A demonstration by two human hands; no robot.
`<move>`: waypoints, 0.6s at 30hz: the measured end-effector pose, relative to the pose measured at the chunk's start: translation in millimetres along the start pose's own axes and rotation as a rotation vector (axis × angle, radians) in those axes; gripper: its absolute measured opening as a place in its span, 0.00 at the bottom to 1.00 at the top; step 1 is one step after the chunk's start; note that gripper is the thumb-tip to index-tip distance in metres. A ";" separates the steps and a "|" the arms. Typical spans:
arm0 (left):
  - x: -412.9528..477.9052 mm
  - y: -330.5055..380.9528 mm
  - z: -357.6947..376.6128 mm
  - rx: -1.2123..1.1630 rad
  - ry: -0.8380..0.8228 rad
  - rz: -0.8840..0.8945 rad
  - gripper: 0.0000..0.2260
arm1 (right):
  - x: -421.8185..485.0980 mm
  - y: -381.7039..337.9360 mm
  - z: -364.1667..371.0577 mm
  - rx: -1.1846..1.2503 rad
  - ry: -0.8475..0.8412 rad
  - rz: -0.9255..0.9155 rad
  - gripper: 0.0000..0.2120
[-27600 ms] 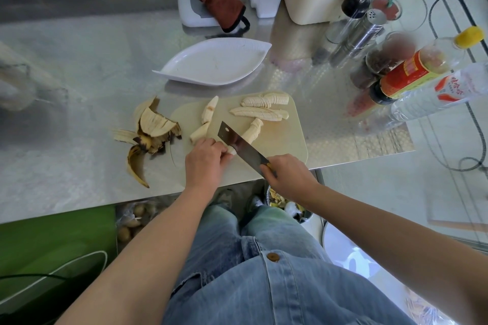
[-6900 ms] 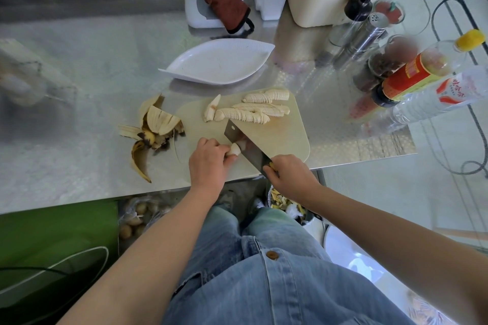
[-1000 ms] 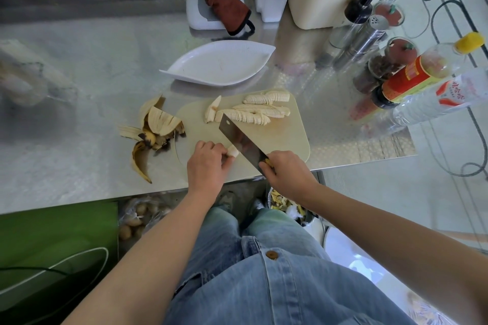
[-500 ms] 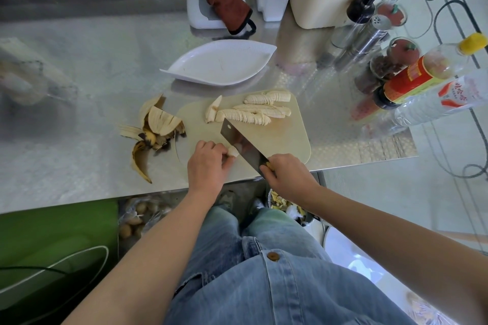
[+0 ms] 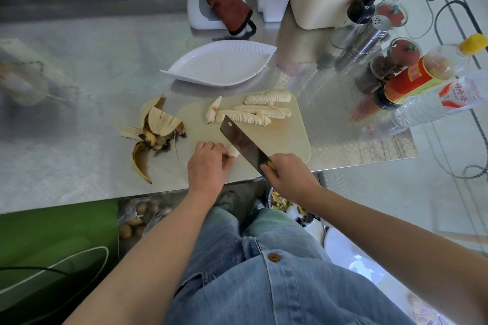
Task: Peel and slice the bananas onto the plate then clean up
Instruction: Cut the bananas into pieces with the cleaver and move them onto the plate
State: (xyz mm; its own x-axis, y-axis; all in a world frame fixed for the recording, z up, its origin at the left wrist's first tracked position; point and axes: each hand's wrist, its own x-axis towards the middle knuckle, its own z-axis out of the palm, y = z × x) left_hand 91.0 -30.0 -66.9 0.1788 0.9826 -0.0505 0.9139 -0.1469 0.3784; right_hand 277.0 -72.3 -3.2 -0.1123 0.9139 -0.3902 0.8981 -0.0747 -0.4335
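Banana slices (image 5: 253,116) on board (image 5: 285,137), plate (image 5: 219,66) behind

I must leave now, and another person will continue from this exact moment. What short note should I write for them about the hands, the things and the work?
Left hand pinches a banana stub on the cutting board. Right hand grips the cleaver, with its blade at the stub.
Sliced bananas lie at the board's far side; one piece beside them looks uncut. The white plate behind the board holds no slices. Peels lie left of the board.
Done: peeling, most slicing. Left: finish slicing, move the slices to the plate, clean up.
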 end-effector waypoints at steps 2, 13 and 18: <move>0.4 0.3 0.3 0.001 -0.002 -0.001 0.10 | 1.2 -1.2 -1.3 -0.002 -0.006 0.000 0.18; 0.9 0.1 1.5 -0.015 0.015 0.001 0.09 | 3.2 -3.1 -0.5 0.015 -0.014 0.005 0.15; 0.5 0.3 0.4 -0.027 0.006 0.001 0.09 | 2.5 -2.0 5.4 -0.012 -0.047 0.020 0.14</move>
State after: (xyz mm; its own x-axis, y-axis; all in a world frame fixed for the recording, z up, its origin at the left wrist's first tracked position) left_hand 91.6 -29.6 -67.2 0.1775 0.9831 -0.0441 0.9035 -0.1450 0.4032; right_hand 272.6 -72.0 -7.7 -0.1137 0.8925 -0.4364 0.9054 -0.0878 -0.4154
